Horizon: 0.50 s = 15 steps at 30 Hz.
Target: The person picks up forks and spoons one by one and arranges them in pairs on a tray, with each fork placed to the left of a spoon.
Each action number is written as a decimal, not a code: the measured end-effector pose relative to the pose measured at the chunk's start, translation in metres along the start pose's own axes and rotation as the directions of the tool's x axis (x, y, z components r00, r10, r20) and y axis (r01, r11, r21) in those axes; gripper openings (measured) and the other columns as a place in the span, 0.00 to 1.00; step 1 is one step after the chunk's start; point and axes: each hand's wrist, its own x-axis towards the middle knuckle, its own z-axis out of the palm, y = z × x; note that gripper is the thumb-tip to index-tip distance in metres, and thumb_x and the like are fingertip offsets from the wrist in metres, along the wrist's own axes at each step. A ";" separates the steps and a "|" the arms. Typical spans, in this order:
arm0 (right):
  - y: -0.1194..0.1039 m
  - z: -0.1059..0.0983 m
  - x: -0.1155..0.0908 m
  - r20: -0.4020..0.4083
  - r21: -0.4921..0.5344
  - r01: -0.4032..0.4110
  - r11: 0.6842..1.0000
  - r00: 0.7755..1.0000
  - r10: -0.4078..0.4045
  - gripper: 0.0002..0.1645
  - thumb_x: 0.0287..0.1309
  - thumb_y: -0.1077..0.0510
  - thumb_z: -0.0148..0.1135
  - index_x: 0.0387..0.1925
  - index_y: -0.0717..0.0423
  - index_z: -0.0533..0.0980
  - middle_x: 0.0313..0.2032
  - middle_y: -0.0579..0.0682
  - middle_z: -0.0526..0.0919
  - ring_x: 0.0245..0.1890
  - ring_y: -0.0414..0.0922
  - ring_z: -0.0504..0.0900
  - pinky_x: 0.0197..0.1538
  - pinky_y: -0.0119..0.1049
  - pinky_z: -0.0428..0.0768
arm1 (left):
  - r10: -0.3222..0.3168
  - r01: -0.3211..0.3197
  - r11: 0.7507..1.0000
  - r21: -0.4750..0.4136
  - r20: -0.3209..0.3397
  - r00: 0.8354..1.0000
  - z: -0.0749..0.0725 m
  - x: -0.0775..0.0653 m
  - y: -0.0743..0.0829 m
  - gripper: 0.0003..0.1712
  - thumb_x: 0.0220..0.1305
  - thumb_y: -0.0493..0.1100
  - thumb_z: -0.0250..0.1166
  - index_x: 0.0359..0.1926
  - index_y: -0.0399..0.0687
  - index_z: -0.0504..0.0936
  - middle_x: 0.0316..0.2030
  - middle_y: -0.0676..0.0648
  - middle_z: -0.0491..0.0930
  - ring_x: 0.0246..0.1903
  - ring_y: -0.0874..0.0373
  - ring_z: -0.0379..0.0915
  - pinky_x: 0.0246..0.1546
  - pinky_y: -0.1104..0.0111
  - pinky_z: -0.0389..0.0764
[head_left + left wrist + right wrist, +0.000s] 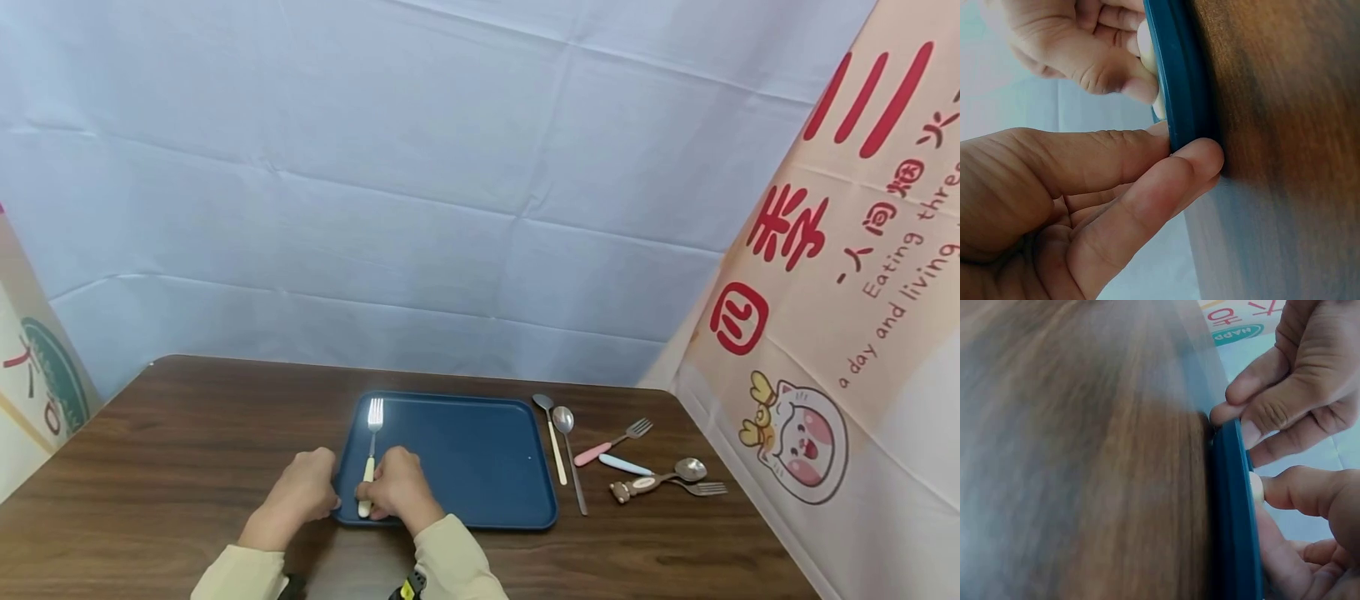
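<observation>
A dark blue tray (465, 458) lies on the wooden table. Along its left side, tines pointing away, is a fork (375, 414) with a cream handle. My right hand (401, 483) pinches that handle near its end, over the front left of the tray. At the tray's left edge, by the front corner, my left hand (303, 487) holds the rim between thumb and fingers. The left wrist view shows this pinch on the tray (1175, 75) close up. In the right wrist view the rounded end of the fork handle (1256, 487) shows between thumb and finger.
Right of the tray lie two long spoons, one cream-handled (556, 446) and one all metal (573, 462). Farther right are a pink-handled fork (594, 453), a blue-handled piece (626, 465) and a bear-handled spoon (643, 483). A pale cloth (375, 208) hangs behind the table.
</observation>
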 end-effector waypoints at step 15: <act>-0.008 0.008 0.003 -0.014 -0.027 -0.078 0.997 0.997 0.078 0.19 0.41 0.63 0.73 0.10 0.59 0.71 0.09 0.51 0.73 0.08 0.41 0.76 0.15 0.30 0.74 | -0.008 0.009 1.000 -0.008 0.016 1.000 0.000 0.000 0.000 0.11 0.43 0.25 0.66 0.22 0.36 0.72 0.15 0.46 0.70 0.14 0.57 0.68 0.15 0.68 0.70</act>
